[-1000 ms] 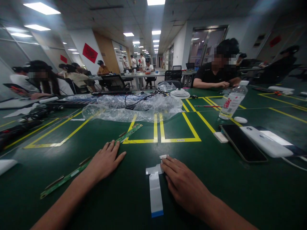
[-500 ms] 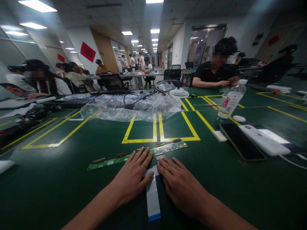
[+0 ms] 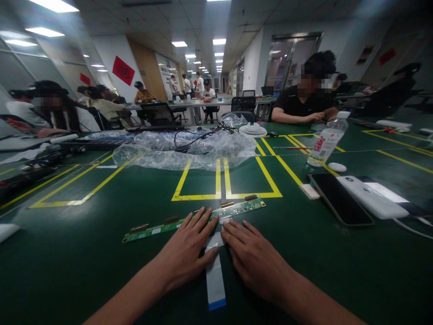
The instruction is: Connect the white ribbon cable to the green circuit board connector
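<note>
A long, narrow green circuit board (image 3: pixel 158 229) lies slantwise on the green table in front of me. My left hand (image 3: pixel 189 246) rests palm down with its fingers stretched across the middle of the board, hiding part of it. From the board's near edge a flat white ribbon cable (image 3: pixel 215 280) runs toward me, its free end tipped in blue. My left thumb touches the cable's side. My right hand (image 3: pixel 257 257) lies palm down with extended fingers, its fingertips at the cable's far end by the board. Whether the cable sits in a connector there is hidden.
Beyond the board, clear plastic wrap (image 3: pixel 189 151) lies with black cables and a white round fan (image 3: pixel 252 130). To the right stand a bottle (image 3: pixel 327 140), a black phone (image 3: pixel 340 198) and a white phone (image 3: pixel 372 196). A person in black (image 3: pixel 304 101) sits across the table.
Both hands keep nearly the same pose. The board has turned very slightly, its right end a touch farther up and right. The right fingertips have shifted slightly at the cable's far end.
</note>
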`<act>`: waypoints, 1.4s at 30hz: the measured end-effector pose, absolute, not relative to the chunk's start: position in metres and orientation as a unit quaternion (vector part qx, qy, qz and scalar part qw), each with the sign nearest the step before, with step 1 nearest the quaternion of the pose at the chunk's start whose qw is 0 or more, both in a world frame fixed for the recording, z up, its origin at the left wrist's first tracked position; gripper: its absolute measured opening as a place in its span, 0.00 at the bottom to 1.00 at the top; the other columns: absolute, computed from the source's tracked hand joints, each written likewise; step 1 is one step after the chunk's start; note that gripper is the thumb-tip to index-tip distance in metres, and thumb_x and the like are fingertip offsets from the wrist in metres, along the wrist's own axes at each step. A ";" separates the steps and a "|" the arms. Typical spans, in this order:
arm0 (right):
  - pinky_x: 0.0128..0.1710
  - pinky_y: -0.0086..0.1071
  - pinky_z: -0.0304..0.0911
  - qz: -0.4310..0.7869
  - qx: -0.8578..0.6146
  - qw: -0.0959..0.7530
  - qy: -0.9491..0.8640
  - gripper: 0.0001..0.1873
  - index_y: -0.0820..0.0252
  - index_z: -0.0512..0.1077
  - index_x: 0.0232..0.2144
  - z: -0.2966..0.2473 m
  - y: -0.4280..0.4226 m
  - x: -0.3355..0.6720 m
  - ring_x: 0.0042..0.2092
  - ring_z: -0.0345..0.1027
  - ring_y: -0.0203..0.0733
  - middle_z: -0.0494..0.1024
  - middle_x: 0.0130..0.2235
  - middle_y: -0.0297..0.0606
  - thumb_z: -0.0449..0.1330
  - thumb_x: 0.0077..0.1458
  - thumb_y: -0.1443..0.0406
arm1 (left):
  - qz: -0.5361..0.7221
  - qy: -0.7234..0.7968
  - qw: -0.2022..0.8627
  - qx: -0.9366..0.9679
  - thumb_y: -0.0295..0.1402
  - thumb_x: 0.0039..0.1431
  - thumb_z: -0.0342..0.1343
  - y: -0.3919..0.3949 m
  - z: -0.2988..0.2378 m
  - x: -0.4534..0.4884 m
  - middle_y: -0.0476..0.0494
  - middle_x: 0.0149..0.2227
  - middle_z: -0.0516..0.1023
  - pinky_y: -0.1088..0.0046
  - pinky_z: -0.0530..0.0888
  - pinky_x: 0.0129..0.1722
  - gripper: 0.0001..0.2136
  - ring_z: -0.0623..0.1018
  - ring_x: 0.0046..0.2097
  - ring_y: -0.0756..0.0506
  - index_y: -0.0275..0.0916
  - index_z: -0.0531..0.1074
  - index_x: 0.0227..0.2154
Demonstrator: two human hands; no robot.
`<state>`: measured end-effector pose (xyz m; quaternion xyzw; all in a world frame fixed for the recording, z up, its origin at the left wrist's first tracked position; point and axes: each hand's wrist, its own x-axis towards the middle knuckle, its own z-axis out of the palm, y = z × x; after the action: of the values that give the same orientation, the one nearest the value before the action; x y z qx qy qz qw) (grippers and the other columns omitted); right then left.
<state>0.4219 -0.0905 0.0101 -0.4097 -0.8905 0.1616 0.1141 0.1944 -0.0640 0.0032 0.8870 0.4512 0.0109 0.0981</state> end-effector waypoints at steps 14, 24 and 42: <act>0.68 0.50 0.41 0.165 -0.401 0.107 -0.895 0.28 0.66 0.57 0.66 0.012 -0.089 0.422 0.69 0.45 0.49 0.56 0.68 0.48 0.46 0.66 0.65 | 0.021 0.443 0.113 0.889 0.54 0.69 0.40 -0.063 0.002 0.191 0.44 0.72 0.39 0.47 0.48 0.68 0.33 0.43 0.71 0.37 0.49 0.39 0.70; 0.69 0.45 0.40 0.192 -0.364 0.110 -0.905 0.28 0.63 0.58 0.66 0.020 -0.077 0.433 0.68 0.47 0.44 0.57 0.68 0.44 0.48 0.65 0.67 | 0.022 0.437 0.111 0.893 0.54 0.68 0.42 -0.063 0.004 0.190 0.44 0.72 0.38 0.47 0.49 0.68 0.35 0.43 0.71 0.36 0.48 0.38 0.70; 0.68 0.45 0.41 0.213 -0.352 0.114 -0.904 0.26 0.56 0.61 0.64 0.025 -0.068 0.440 0.68 0.50 0.43 0.60 0.67 0.40 0.50 0.64 0.68 | 0.013 0.437 0.122 0.891 0.55 0.67 0.43 -0.062 0.007 0.189 0.45 0.72 0.38 0.46 0.49 0.68 0.35 0.43 0.71 0.35 0.50 0.37 0.70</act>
<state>0.4402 -0.0683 0.0246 -0.3520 -0.9043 0.2130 0.1140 0.1888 -0.0619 0.0074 0.8910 0.4370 0.0133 0.1222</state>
